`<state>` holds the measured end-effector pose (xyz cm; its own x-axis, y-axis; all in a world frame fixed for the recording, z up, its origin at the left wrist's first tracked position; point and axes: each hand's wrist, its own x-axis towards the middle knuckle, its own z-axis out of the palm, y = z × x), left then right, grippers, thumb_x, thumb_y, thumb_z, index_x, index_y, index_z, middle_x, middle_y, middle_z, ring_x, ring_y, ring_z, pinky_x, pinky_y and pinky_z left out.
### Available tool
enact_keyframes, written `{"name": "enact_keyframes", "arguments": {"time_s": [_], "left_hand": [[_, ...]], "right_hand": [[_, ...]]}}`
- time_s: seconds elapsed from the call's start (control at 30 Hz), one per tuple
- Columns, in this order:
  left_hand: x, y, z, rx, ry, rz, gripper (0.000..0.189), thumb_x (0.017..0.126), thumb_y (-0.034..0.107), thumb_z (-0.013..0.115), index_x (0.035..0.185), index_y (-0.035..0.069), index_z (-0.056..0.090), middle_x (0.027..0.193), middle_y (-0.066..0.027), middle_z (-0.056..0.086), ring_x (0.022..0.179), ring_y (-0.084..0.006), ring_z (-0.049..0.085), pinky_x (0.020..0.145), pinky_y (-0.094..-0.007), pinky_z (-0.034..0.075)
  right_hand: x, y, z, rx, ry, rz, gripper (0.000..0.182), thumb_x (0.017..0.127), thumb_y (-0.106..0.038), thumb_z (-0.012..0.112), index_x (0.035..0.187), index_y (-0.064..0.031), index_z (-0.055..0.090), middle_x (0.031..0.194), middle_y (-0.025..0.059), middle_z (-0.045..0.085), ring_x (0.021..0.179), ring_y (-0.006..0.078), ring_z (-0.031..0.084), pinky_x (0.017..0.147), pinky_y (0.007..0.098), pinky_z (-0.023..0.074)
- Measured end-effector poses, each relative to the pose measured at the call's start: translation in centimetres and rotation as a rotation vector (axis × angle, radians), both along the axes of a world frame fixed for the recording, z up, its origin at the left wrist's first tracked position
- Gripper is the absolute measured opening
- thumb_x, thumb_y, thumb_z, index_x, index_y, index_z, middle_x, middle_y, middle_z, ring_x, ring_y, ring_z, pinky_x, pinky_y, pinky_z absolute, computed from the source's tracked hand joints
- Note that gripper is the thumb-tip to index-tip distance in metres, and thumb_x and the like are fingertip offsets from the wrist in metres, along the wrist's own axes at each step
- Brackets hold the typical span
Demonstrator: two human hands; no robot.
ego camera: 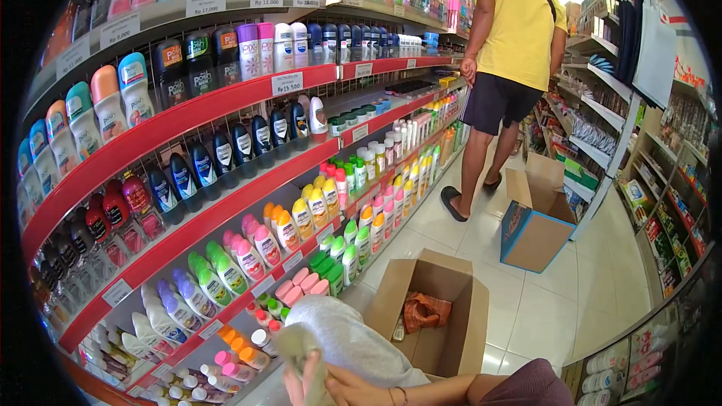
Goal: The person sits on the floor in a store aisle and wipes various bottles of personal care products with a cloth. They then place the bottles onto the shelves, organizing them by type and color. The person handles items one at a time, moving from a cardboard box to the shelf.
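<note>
Low in the view, my left hand point(298, 382) and my right hand point(358, 386) are close together on a blurred olive-beige cloth point(298, 343). Both hands have hold of it, and the view's lower edge cuts them off. Beyond the hands is light grey fabric point(344, 330), apparently over my bent knee. An open cardboard box point(471, 316) stands on the floor to the right of the knee. Inside it lie a crumpled orange cloth or bag point(427, 312) and a small bottle point(399, 330).
Shelves with red edge strips point(192, 192) on the left carry roll-on deodorants point(204, 163) and lotion bottles point(181, 305). A person in a yellow shirt point(510, 34) stands farther down the aisle. A second open carton point(538, 239) sits by the right-hand rack point(606, 180).
</note>
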<state>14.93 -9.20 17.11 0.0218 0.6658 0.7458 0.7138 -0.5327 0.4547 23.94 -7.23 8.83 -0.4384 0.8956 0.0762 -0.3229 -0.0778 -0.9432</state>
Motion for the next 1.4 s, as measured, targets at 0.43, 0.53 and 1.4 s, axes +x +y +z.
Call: {"name": "enact_keyframes", "arguments": {"time_s": [0.43,0.53,1.4], "left_hand": [[-0.5,-0.6,0.5,-0.142,-0.034,-0.318,0.03,0.085,0.009,0.044,0.111,0.002,0.059,0.131,-0.0185,0.045,0.123,-0.0388,0.037,0.104,-0.0451,0.027],[-0.1,-1.0,0.4,-0.033,-0.054,-0.355,0.029,0.086,0.014,0.045,0.107,-0.001,0.059,0.128,-0.0174,0.048,0.122,-0.0401,0.038,0.103,-0.0488,0.028],[-1.1,2.0,1.3,-0.656,-1.233,-0.106,0.032,0.092,0.027,0.048,0.094,-0.003,0.059,0.091,-0.0109,0.062,0.076,-0.0193,0.058,0.07,-0.0322,0.048]], "right_hand": [[0.2,-0.1,0.2,-0.417,0.46,-0.136,0.035,0.094,-0.031,0.042,0.116,-0.0038,0.048,0.097,0.0023,0.056,0.089,0.0117,0.053,0.078,0.0272,0.0434],[0.7,0.1,3.8,-0.431,0.492,-0.347,0.037,0.094,-0.033,0.045,0.114,-0.0031,0.046,0.092,0.0028,0.054,0.084,0.0103,0.053,0.07,0.026,0.0448],[3.8,3.4,6.7,0.22,0.001,0.059,0.059,0.074,-0.04,0.071,0.113,-0.0002,0.051,0.096,0.0074,0.058,0.086,0.0125,0.056,0.071,0.0237,0.0434]]}}
